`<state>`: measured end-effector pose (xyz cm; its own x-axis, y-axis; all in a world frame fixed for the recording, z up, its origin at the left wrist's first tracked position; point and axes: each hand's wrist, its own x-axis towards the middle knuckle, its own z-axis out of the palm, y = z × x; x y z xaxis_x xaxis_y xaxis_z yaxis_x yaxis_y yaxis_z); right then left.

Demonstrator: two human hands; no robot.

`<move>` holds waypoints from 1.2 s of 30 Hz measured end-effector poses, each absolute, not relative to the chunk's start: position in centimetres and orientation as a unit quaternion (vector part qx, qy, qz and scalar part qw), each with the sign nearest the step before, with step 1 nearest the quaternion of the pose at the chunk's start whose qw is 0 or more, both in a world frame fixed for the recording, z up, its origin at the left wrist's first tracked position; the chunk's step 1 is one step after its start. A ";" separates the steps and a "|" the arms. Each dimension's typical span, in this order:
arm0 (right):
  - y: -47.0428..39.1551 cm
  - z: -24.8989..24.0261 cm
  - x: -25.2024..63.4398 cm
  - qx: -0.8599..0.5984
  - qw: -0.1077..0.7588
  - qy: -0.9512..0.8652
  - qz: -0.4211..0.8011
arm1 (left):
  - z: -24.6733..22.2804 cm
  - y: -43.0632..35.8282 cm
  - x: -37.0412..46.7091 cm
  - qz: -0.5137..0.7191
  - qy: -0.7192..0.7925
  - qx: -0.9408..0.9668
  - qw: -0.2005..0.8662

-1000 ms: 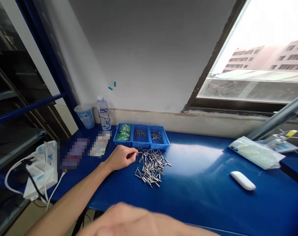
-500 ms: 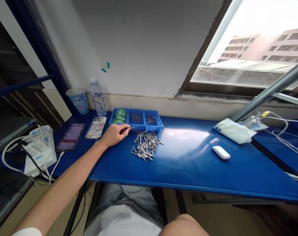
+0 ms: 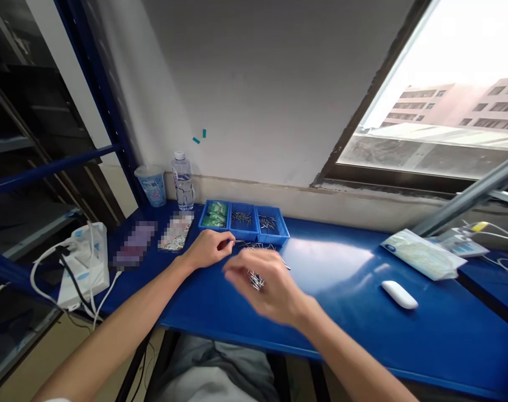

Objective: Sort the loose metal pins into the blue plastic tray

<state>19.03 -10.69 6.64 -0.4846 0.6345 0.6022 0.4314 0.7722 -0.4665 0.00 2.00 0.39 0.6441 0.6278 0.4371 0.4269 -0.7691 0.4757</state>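
My left hand [image 3: 212,248] is closed in a pinch in front of the blue bins, on a small metal screw [image 3: 239,241] whose thin shaft sticks out to the right. Over the pile of loose metal screws [image 3: 256,280] hovers my right hand [image 3: 268,285], curved and smeared by motion. It hides most of the pile, and whether its fingertips meet I cannot tell. Behind both hands are three joined blue bins. The left bin [image 3: 201,222] has green packets [image 3: 215,214] in it; the middle bin [image 3: 244,235] and the right bin [image 3: 284,229] contain small dark metal pieces.
At the back left stand a water bottle [image 3: 182,181] and a plastic cup [image 3: 152,187]. A white power strip [image 3: 86,262] with cables lies at the left. On the right of the blue table [image 3: 321,290] are a white case [image 3: 399,294] and a tissue pack [image 3: 423,254].
My right hand has come into view from the lower right and now covers the pile. My left hand keeps its pinch near the bins. The camera view has shifted slightly.
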 end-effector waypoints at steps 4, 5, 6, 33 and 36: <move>-5.6 2.9 22.9 -0.416 0.358 -0.835 0.037 | 0.5 1.7 0.3 0.271 0.273 0.914 0.128; -4.9 1.8 23.6 -0.427 0.343 -0.837 0.024 | 0.5 1.7 0.4 0.268 0.271 0.916 0.125; -4.4 0.7 24.0 -0.427 0.318 -0.846 0.018 | 0.4 1.7 0.5 0.263 0.267 0.918 0.129; -4.6 -2.1 22.7 -0.465 0.325 -0.824 0.013 | 0.2 0.8 1.5 0.254 0.246 0.919 0.174; -4.7 -1.9 22.7 -0.466 0.325 -0.823 0.019 | 0.1 0.7 1.5 0.253 0.242 0.919 0.182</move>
